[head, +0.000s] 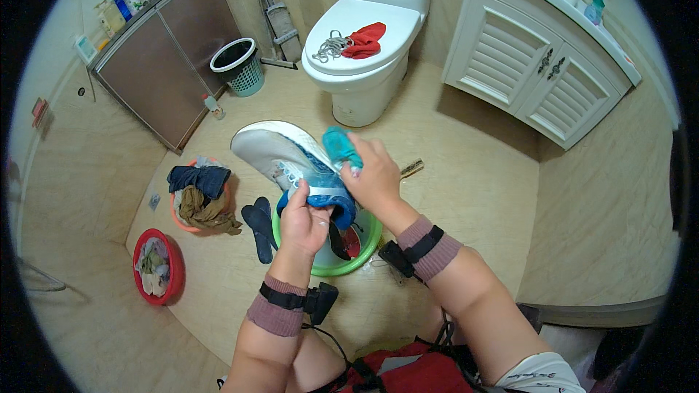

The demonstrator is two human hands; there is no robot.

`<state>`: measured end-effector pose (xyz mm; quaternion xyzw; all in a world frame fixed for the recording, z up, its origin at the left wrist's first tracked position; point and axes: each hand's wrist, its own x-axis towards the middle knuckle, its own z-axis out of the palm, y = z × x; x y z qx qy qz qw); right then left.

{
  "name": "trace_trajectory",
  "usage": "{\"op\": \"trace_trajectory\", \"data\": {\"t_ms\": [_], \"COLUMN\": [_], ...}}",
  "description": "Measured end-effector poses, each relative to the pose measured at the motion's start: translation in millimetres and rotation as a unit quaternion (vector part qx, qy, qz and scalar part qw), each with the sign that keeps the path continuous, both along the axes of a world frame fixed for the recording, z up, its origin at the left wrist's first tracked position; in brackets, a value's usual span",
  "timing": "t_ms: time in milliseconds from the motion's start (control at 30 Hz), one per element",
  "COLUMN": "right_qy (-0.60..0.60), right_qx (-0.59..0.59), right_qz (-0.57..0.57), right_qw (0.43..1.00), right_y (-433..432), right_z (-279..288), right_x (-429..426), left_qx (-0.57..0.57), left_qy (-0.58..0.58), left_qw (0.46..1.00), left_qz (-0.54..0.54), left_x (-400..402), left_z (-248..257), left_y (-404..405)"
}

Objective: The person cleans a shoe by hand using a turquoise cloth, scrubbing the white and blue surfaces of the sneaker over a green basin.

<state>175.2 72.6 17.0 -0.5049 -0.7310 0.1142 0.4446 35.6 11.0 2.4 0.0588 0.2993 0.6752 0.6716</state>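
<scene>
My left hand (306, 224) holds a white and blue sneaker (284, 155) by its collar, with the thumb on the upper. The toe points up and to the left. In my right hand (377, 177) is a bunched teal cloth (339, 146), close against the side of the shoe. Below both hands stands a green basin (338, 272) with a dark and red item (349, 243) in it, partly hidden by my left hand and the shoe. Two dark insoles (259, 229) lie on the floor just left of the basin.
An orange basin of clothes (177, 213) and a red basin of laundry (179, 267) stand at the left. Ahead are a waste bin (246, 73), a small bottle (214, 107) and a toilet (355, 87) with a red cloth (365, 41) on its lid. A white cabinet (502, 49) is at the right.
</scene>
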Motion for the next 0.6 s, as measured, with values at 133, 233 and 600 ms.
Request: {"op": "trace_trajectory", "data": {"t_ms": [133, 233, 600], "right_qy": [0.024, 0.023, 0.026], "right_qx": [-0.015, -0.003, 0.053], "right_qz": [0.060, 0.111, 0.108], "right_qw": [0.998, 0.994, 0.992], "right_y": [-24.2, -24.0, -15.6], "right_z": [4.3, 8.5, 9.2], "right_x": [-10.5, -5.6, -6.8], "left_qx": [0.024, 0.010, 0.008], "left_qy": [0.066, 0.162, 0.330], "left_qw": [0.998, 0.987, 0.939], "left_qz": [-0.005, 0.003, -0.094], "left_x": [-11.9, -13.1, -12.1], "left_z": [-5.6, -0.1, -10.6], "left_y": [-4.2, -6.4, -7.1]}}
